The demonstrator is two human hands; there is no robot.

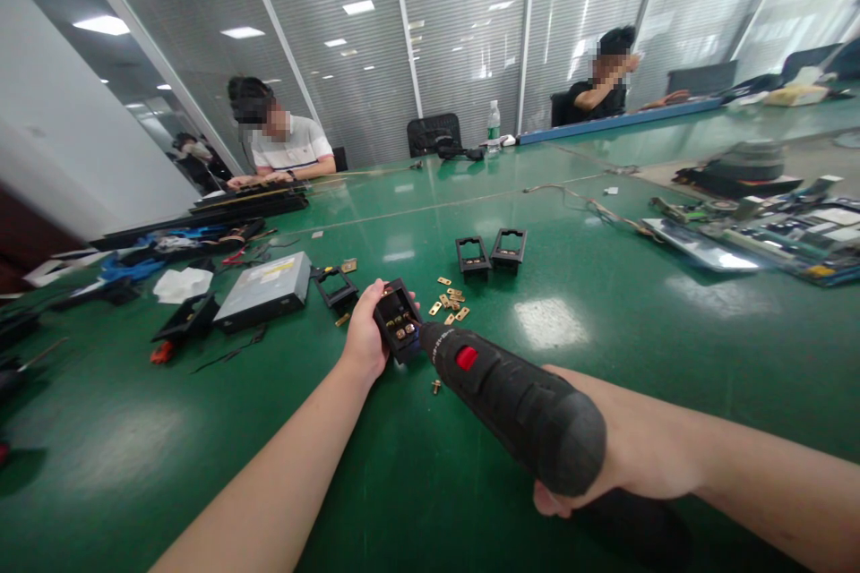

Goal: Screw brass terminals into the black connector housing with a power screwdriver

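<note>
My left hand (363,336) grips a small black plastic frame (398,320) with brass contacts inside, holding it tilted just above the green table (605,349). My right hand (624,457) is wrapped around a black electric screwdriver (517,403) with a red switch, and its tip meets the frame's inside. Several loose brass plates (451,300) lie just beyond the frame. One brass piece (436,386) rests under the screwdriver.
Two more black frames (490,252) stand further back, another one (336,286) lies beside a grey optical drive (265,291). Cables and tools clutter the left edge, circuit boards (772,233) the right. Two other people sit at the far side.
</note>
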